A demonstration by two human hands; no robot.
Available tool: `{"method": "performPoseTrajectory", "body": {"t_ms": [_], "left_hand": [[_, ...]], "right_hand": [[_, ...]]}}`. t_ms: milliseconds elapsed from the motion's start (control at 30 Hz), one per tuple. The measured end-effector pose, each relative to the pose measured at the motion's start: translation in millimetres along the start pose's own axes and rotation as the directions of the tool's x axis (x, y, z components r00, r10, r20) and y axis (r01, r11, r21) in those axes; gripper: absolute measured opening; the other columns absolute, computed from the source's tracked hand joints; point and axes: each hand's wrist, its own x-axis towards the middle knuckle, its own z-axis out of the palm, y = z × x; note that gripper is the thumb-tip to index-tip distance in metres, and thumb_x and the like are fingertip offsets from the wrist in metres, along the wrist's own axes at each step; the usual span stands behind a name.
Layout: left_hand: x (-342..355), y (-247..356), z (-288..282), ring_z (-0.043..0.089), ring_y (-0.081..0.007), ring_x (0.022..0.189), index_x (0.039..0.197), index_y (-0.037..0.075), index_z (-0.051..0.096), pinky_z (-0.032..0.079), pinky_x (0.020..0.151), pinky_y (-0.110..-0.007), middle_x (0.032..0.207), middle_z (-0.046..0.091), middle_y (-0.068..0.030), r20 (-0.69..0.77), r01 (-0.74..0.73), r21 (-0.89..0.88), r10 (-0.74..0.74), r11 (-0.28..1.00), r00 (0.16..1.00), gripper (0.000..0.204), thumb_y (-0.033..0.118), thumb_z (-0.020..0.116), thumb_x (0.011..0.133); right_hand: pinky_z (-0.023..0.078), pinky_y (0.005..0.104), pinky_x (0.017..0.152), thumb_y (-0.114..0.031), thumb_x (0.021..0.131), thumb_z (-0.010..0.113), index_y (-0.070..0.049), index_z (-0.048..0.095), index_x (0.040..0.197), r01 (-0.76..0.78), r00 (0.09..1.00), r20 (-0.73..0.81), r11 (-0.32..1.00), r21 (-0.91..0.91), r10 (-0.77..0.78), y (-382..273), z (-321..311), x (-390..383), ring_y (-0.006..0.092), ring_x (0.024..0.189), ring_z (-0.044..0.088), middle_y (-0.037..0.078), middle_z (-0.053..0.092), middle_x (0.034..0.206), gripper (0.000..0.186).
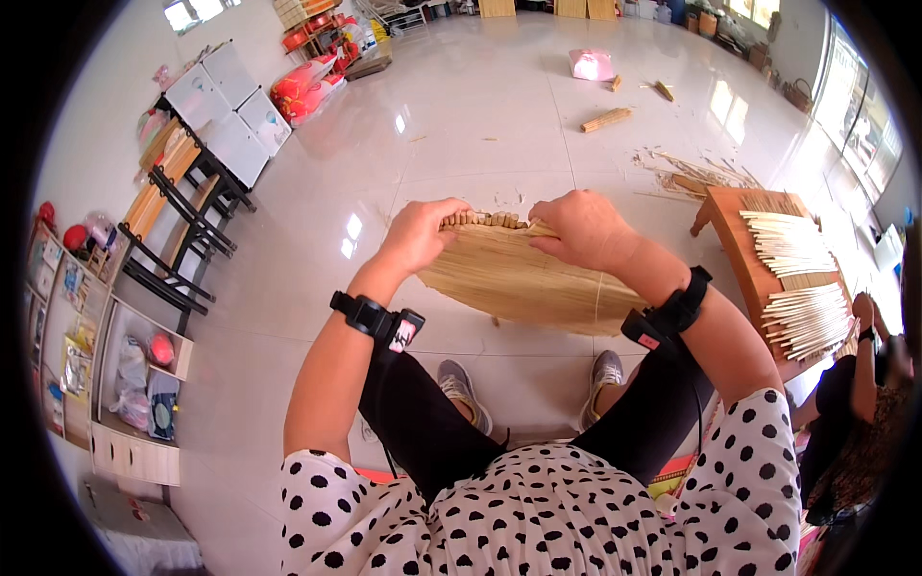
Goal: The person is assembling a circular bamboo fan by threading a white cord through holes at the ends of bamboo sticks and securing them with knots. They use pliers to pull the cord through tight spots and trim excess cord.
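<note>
A wide, pale straw-coloured mat of thin strips (519, 288) hangs between my hands above the floor, with a knobbly top edge of short bundled pieces (480, 218). My left hand (416, 235) is closed on the left end of that edge, thumb over the top. My right hand (583, 228) is closed on the right end, fingers curled round it beside a pale piece poking out. A thin thread runs down the mat's right part.
A wooden bench (720, 235) with rows of pale strips (802, 322) stands at right, beside another person (869, 403). Scattered strips (701, 178) and bundles (605, 120) lie on the floor ahead. A black-framed wooden rack (178, 221) and shelving (134, 442) line the left wall.
</note>
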Motion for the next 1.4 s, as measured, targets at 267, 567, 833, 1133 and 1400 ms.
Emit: {"method": "performPoseTrajectory", "body": {"t_ms": [267,567,833,1133,1400], "left_hand": [[19.1,-1.1,-31.9,0.064,-0.0273,0.092,0.111,0.006,0.067,0.051,0.082,-0.035,0.101,0.066,-0.0107,-0.049,-0.273,0.009,0.273,0.962,0.961,0.039,-0.009,0.062,0.076],[13.2,-12.3,-15.3,0.062,-0.0272,0.093,0.112,0.006,0.068,0.051,0.081,-0.036,0.099,0.064,-0.0089,-0.015,-0.315,-0.141,0.316,0.939,0.949,0.043,-0.013,0.056,0.075],[3.1,-15.4,-10.3,0.064,-0.0268,0.090,0.112,0.008,0.069,0.054,0.078,-0.036,0.098,0.065,-0.0078,-0.116,-0.411,-0.151,0.397,0.899,0.911,0.047,-0.016,0.055,0.075],[-0.5,-24.7,-8.8,0.063,-0.0242,0.092,0.111,0.010,0.069,0.052,0.087,-0.036,0.100,0.065,-0.0045,-0.151,-0.363,-0.176,0.340,0.915,0.928,0.043,-0.013,0.057,0.077],[1.8,-28.9,-7.9,0.062,-0.0218,0.099,0.113,0.014,0.067,0.043,0.099,-0.039,0.103,0.064,-0.0018,-0.125,-0.339,0.016,0.338,0.941,0.933,0.038,-0.006,0.061,0.081]], "right_hand": [[0.053,0.0464,0.069,-0.031,0.084,0.070,-0.001,0.066,0.085,-0.150,0.975,-0.130,0.967,0.207,0.180,-24.7,3.0,-10.8,0.0390,0.073,0.065,0.021,0.066,0.073,0.030],[0.052,0.0416,0.060,-0.024,0.080,0.074,0.000,0.066,0.081,-0.268,0.922,-0.181,0.900,0.344,0.343,-65.6,20.8,-31.5,0.0361,0.060,0.064,0.018,0.064,0.064,0.026],[0.050,0.0393,0.056,-0.024,0.079,0.074,-0.001,0.066,0.097,-0.327,0.915,-0.148,0.906,0.269,0.374,-93.7,3.0,-31.8,0.0323,0.055,0.062,0.015,0.061,0.059,0.030],[0.050,0.0419,0.059,-0.028,0.081,0.072,0.007,0.063,0.079,-0.292,0.953,-0.025,0.937,0.190,0.302,-86.7,5.8,1.0,0.0394,0.061,0.061,0.022,0.060,0.063,0.035],[0.051,0.0428,0.062,-0.028,0.082,0.070,0.003,0.066,0.078,-0.315,0.937,-0.100,0.933,0.176,0.335,-84.2,14.8,4.2,0.0404,0.068,0.064,0.024,0.064,0.071,0.032]]}}
